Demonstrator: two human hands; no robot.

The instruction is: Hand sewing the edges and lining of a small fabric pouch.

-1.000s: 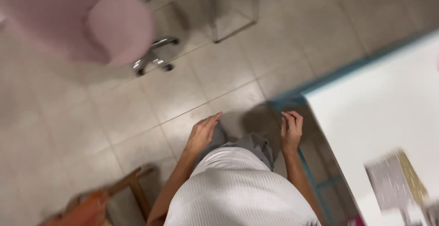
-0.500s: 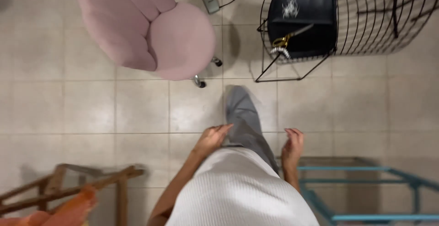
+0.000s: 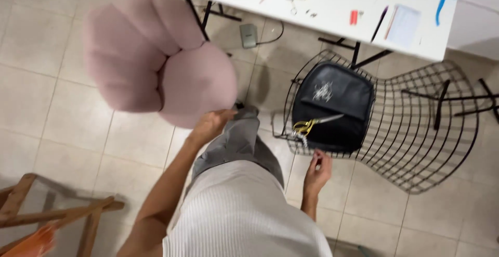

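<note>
I look down at my white ribbed top and grey trousers over a tiled floor. My left hand [image 3: 212,126] hangs by the front edge of a pink cushioned swivel chair [image 3: 156,62], fingers loosely curled, holding nothing. Just below the front rim of a black wire chair [image 3: 416,127], my right hand [image 3: 318,167] holds nothing, fingers half bent. On that chair's black seat cushion [image 3: 332,106] lie gold-handled scissors [image 3: 312,125].
A white table [image 3: 322,7] runs along the top with small scissors, pens, a notepad and a blue roll of tape on it. A grey pedal with a cable lies on the floor beneath. A wooden frame [image 3: 57,215] stands at the lower left.
I have stepped forward: the pink chair and the wire chair have come closer and the white table has come into view. Both hands still swing free at my sides.
</note>
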